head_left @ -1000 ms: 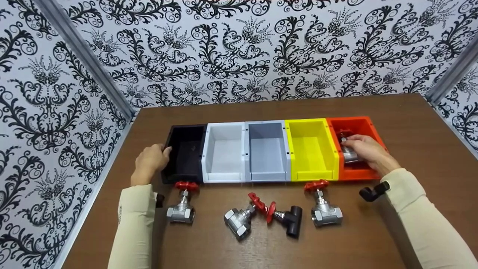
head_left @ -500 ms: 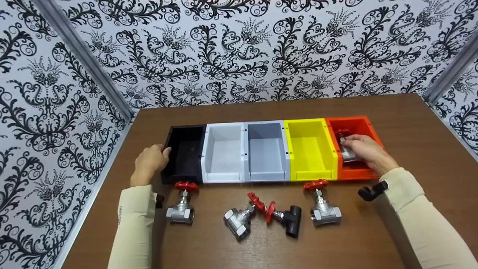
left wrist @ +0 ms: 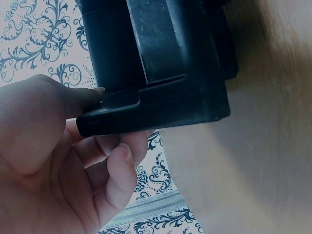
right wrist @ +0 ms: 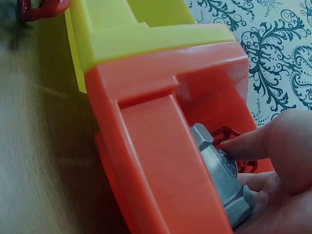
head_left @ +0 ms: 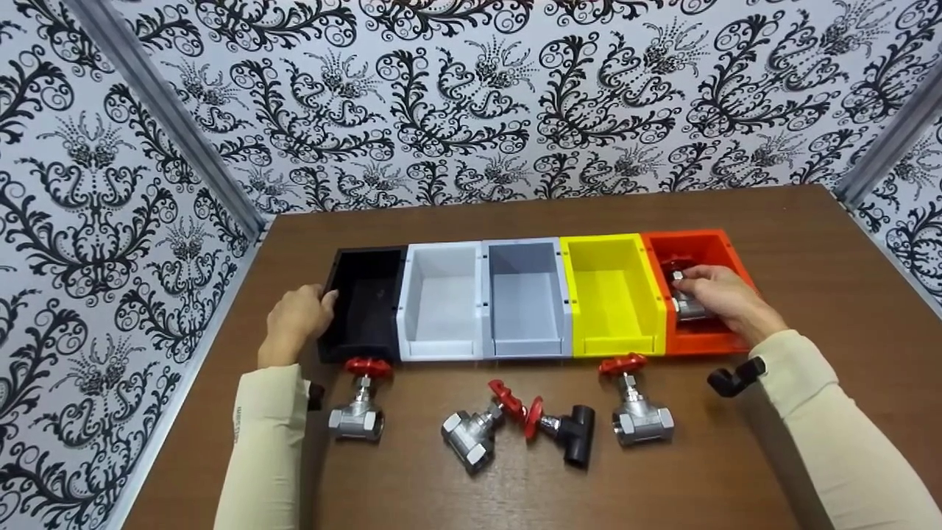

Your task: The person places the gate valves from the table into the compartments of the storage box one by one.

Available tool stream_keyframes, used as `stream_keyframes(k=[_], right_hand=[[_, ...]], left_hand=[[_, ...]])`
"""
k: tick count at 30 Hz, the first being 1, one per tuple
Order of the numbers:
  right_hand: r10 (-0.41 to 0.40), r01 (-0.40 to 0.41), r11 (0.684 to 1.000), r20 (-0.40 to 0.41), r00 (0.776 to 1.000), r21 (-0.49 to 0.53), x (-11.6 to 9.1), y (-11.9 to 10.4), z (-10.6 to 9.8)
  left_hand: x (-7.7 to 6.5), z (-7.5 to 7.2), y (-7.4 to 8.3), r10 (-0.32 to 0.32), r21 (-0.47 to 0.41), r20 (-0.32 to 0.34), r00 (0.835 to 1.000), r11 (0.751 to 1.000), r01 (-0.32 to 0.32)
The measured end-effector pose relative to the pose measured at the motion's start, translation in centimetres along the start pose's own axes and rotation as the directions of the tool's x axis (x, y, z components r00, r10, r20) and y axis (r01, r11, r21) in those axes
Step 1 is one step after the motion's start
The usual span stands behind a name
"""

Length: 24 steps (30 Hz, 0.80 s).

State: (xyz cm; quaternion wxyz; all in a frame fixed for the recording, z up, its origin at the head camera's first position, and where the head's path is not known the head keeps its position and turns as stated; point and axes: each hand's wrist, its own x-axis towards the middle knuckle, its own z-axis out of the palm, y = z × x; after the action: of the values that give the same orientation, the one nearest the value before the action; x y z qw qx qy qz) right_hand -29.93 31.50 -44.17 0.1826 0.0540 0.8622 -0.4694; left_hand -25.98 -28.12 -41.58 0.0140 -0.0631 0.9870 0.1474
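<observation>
In the head view my left hand grips the left wall of the black bin. The left wrist view has the thumb over the bin's rim and the curled fingers against its outside. At the far right end of the row, my right hand reaches into the orange-red bin. There its thumb and fingers hold a silver valve with a red handwheel, low inside the bin. From the right wrist, the valve's metal body shows behind the bin's front lip; the palm side is partly hidden.
Between the end bins stand a white bin, a grey bin and a yellow bin. In front lie silver valves with red handwheels and one black-bodied valve. Patterned walls enclose the brown table.
The silver valve has turned slightly in my right hand inside the orange-red bin. My left hand stays on the black bin, and the other valves lie as before.
</observation>
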Motion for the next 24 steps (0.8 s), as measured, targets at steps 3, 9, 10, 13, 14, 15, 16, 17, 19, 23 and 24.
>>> stream_keyframes(k=[3, 9, 10, 13, 14, 15, 16, 17, 19, 23, 24], right_hand=[[-0.005, 0.005, 1.0, -0.009, 1.0, -0.019, -0.11, -0.05, -0.03], [-0.031, 0.03, 0.999, -0.023, 0.999, -0.039, -0.06, 0.14, 0.03], [-0.034, 0.033, 0.999, -0.025, 0.999, -0.041, -0.06, 0.17, 0.06], [-0.035, 0.033, 0.999, -0.03, 0.999, -0.04, -0.03, 0.21, 0.13], [-0.033, 0.032, 0.999, -0.029, 0.999, -0.038, -0.04, 0.21, 0.13], [-0.032, 0.03, 0.999, -0.03, 0.999, -0.039, -0.05, 0.2, 0.13], [-0.029, 0.028, 0.999, -0.03, 0.999, -0.041, -0.08, 0.18, 0.12], [-0.024, 0.023, 0.999, -0.028, 0.999, -0.041, -0.11, 0.16, 0.1], [-0.014, 0.013, 0.999, -0.021, 1.0, -0.037, -0.19, 0.1, 0.06], [-0.001, 0.001, 0.999, -0.007, 1.0, -0.035, -0.36, -0.11, 0.01], [-0.001, 0.001, 0.999, -0.003, 1.0, -0.038, -0.41, -0.16, 0.0]], left_hand=[[0.01, 0.08, -0.05, 0.005, 0.004, 0.002, 1.0, 1.0, -0.005], [-0.05, 0.1, -0.02, -0.002, -0.002, 0.005, 1.0, 1.0, 0.002], [-0.07, 0.11, 0.0, -0.002, -0.002, 0.005, 1.0, 1.0, 0.002], [-0.12, 0.12, -0.02, -0.003, -0.001, 0.005, 1.0, 1.0, 0.003], [-0.16, 0.11, 0.0, -0.001, 0.0, 0.004, 1.0, 1.0, 0.001], [-0.21, 0.1, 0.02, -0.001, 0.0, 0.005, 1.0, 1.0, 0.001], [-0.23, 0.09, 0.0, 0.0, -0.001, 0.007, 1.0, 1.0, 0.0], [-0.23, 0.1, -0.04, 0.0, -0.002, 0.007, 1.0, 1.0, 0.0], [-0.23, 0.08, -0.03, 0.002, -0.004, 0.003, 1.0, 1.0, -0.001], [-0.14, 0.03, -0.03, 0.005, -0.006, -0.005, 1.0, 1.0, -0.005], [-0.13, 0.0, -0.01, 0.005, -0.006, -0.005, 1.0, 1.0, -0.005]])
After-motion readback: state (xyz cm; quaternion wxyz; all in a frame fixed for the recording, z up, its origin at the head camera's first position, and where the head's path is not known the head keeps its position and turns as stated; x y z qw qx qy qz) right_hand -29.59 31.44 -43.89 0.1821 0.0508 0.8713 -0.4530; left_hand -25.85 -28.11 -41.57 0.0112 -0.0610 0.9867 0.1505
